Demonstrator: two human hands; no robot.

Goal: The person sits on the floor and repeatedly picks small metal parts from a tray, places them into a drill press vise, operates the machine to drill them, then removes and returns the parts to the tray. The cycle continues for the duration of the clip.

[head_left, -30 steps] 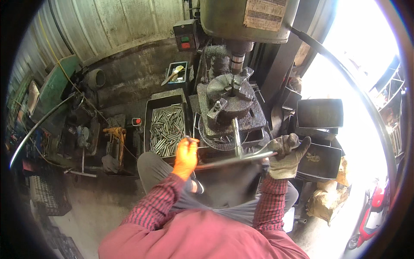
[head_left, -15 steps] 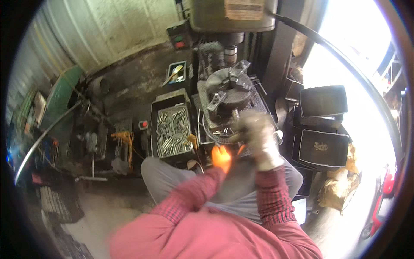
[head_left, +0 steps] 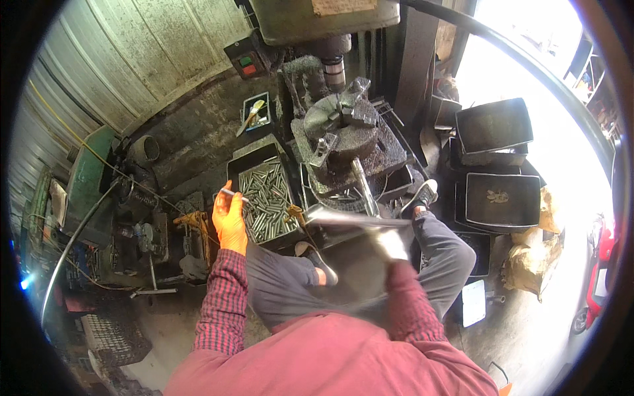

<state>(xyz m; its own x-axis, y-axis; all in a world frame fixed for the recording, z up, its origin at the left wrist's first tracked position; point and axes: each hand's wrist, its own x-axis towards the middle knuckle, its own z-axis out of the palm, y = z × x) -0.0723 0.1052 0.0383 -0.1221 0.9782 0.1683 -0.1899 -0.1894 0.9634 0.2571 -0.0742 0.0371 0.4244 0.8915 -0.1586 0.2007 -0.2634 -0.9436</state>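
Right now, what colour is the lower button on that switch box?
The lower button is red, best seen in the head view.

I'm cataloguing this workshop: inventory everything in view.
Drill press: one, grey, top centre
Switch box: one, dark, beside drill press
Chuck: one, grey, below drill press
Rod: one, silver, in front of chuck
Bar: one, silver, across rod's end
Parts bin: one, dark, left of chuck
Pins: many, silver, in parts bin
Tray: one, blue, beyond parts bin
Brush: one, pale, in tray
Stacked bins: several, black, right
Sacks: count unclear, tan, lower right
Scooter: one, red, far right
Shoes: two, dark, near centre
Left hand: one, orange glove, holding pin, by parts bin
Right hand: one, pale glove, blurred, at bar
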